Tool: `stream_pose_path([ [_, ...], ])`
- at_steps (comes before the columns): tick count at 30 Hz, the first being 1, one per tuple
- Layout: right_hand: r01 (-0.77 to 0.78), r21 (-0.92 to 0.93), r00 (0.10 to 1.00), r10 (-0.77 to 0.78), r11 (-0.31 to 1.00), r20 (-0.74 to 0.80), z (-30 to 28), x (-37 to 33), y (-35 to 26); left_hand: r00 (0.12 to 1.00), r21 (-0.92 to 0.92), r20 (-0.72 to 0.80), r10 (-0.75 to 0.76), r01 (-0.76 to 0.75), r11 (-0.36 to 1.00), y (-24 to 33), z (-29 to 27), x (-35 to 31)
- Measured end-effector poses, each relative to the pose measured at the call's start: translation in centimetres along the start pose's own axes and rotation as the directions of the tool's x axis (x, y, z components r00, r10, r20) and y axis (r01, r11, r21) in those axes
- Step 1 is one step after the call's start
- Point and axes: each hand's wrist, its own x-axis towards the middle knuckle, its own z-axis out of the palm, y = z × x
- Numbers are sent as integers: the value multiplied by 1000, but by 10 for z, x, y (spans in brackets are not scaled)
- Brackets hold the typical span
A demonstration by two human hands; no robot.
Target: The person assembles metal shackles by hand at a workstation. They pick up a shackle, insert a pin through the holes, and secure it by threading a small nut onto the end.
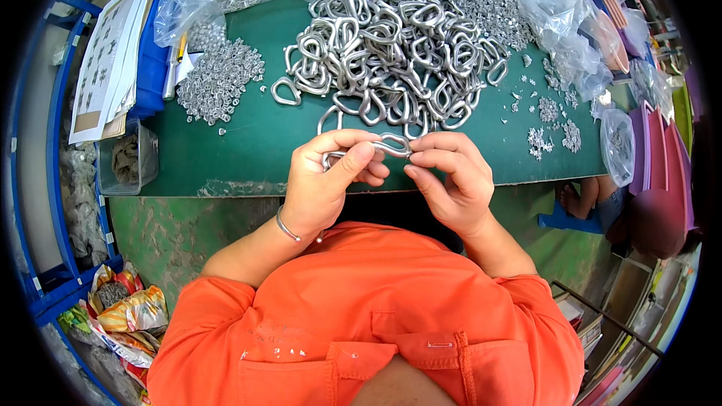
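Observation:
Just over the near edge of the table, my left hand [325,179] pinches a silver, rounded metal link [392,143] between thumb and index finger. Part of another metal loop [329,159] shows between the same hand's fingers. Meeting the link's right end are the curled fingertips of my right hand [457,179]; anything small between them is too hidden to make out. Beyond both hands lies a large heap of similar bent metal links [391,53], with a single link [286,92] at its left side.
Small shiny pieces form a pile [218,79] on the green table [263,150]. Little silver parts [540,143] lie in clusters at right, near plastic bags [571,37]. A clear bin [143,169] stands at the left edge. Another person [602,207] sits at far right.

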Motion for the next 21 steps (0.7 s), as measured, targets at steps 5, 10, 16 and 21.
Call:
stream_pose_path([
  [5, -285, 371, 952, 306, 884, 3, 0, -13, 12, 999, 71, -35, 14, -11, 997, 4, 7, 0],
  [10, -399, 628, 893, 440, 668, 99, -1, -14, 17, 997, 29, -51, -54, 56, 998, 4, 4, 1],
  [16, -401, 666, 883, 458, 629, 98, -2, -15, 19, 989, -68, -67, -133, 128, 989, 3, 6, 3],
  [21, -236, 293, 967, 253, 927, -22, -6, -10, 9, 983, -59, -78, -165, 160, 985, -1, 6, 5],
])
